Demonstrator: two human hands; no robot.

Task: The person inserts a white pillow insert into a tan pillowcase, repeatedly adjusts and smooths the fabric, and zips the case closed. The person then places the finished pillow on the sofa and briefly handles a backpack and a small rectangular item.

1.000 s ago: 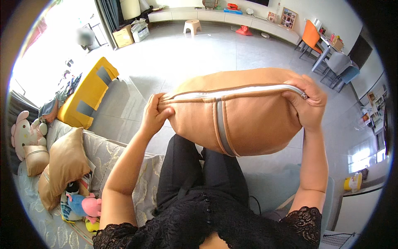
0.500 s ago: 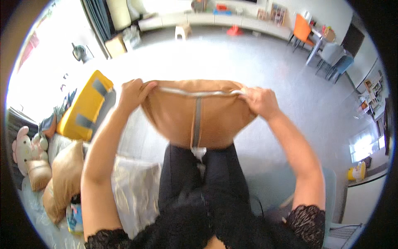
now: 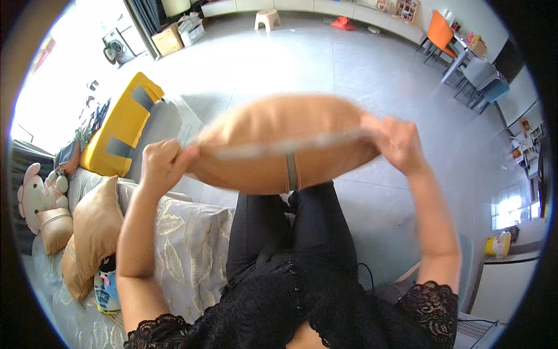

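Note:
A tan cushion (image 3: 250,174) with a pale band along its edge and a grey stripe down its face is held up in front of my thighs. At its left corner, my left hand (image 3: 164,166) is closed on the fabric. Its right corner is gripped by my right hand (image 3: 400,142), fingers curled into a fist. The cushion is blurred by motion and tilts a little, its right end higher in the picture. Whether anything lies behind it cannot be seen.
On my left, a sofa (image 3: 197,232) with a leaf-patterned cover bears tan cushions (image 3: 97,218) and a white plush toy (image 3: 38,195). Beyond stands a yellow box-like piece (image 3: 119,131). A small stool (image 3: 267,20), an orange chair (image 3: 440,32) and a red item (image 3: 343,23) are farther off.
My hands have moved farther apart, stretching the cushion sideways. The right hand is now higher than the left, and the cushion's far face bulges up. The view has tipped downward.

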